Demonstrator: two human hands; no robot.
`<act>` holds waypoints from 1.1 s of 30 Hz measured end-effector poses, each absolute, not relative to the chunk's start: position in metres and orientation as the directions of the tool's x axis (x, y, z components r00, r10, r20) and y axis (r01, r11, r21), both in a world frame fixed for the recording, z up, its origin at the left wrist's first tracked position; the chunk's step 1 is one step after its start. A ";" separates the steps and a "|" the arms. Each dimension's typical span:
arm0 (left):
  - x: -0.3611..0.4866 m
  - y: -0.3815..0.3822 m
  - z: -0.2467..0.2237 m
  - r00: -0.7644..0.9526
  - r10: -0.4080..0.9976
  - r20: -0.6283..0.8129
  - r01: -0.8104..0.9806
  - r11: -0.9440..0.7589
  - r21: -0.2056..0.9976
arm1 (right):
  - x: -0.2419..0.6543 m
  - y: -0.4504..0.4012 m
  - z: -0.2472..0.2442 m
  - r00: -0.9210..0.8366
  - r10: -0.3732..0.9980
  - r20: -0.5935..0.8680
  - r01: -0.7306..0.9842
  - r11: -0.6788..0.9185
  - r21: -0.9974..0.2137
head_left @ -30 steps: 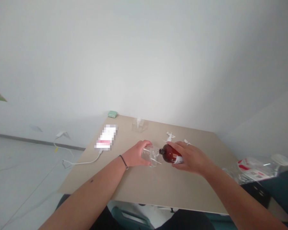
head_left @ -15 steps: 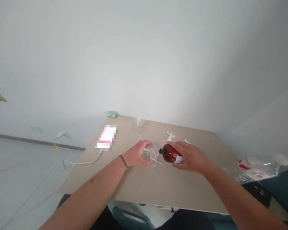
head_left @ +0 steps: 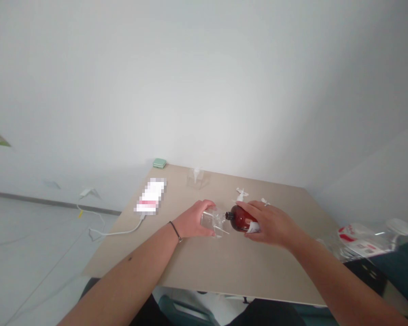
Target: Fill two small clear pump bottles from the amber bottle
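Observation:
My left hand (head_left: 197, 219) is wrapped round a clear container (head_left: 211, 220) above the middle of the table. Sticks or thin strips show at the container's right end, too small to make out. My right hand (head_left: 268, 222) grips a dark red-brown bottle (head_left: 240, 219) that has a pale label. The bottle lies tilted nearly sideways, its open black-looking neck pointing left at the clear container. Neck and container are very close; whether they touch I cannot tell. Any liquid passing between them is not visible.
On the table (head_left: 258, 267), a clear box (head_left: 195, 178) stands at the back, with a green case (head_left: 159, 163) at the back left corner. A blurred-out phone (head_left: 151, 195) lies left on a white cable (head_left: 122, 232). White scraps (head_left: 241, 194) lie behind the bottle. A large clear bottle (head_left: 367, 240) is at right.

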State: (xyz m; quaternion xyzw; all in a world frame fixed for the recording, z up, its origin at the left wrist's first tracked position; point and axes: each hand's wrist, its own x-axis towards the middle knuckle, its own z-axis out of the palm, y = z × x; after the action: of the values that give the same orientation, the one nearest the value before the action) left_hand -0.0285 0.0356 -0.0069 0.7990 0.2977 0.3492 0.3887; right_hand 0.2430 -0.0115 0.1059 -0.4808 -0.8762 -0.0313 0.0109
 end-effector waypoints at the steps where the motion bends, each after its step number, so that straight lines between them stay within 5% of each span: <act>1: -0.029 0.036 -0.007 0.578 0.747 0.328 0.203 -0.521 0.829 | 0.243 -0.012 0.106 -0.537 0.842 0.051 0.844 0.535 0.045; 33: -0.029 0.034 -0.001 0.578 0.758 0.302 0.223 -0.503 0.835 | 0.241 -0.010 0.110 -0.532 0.847 0.011 0.844 0.529 0.089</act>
State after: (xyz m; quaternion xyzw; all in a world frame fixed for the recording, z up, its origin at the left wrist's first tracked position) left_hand -0.0286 0.0339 -0.0014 0.7971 0.3076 0.3411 0.3921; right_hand 0.2415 -0.0100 0.1104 -0.4834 -0.8743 -0.0419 -0.0166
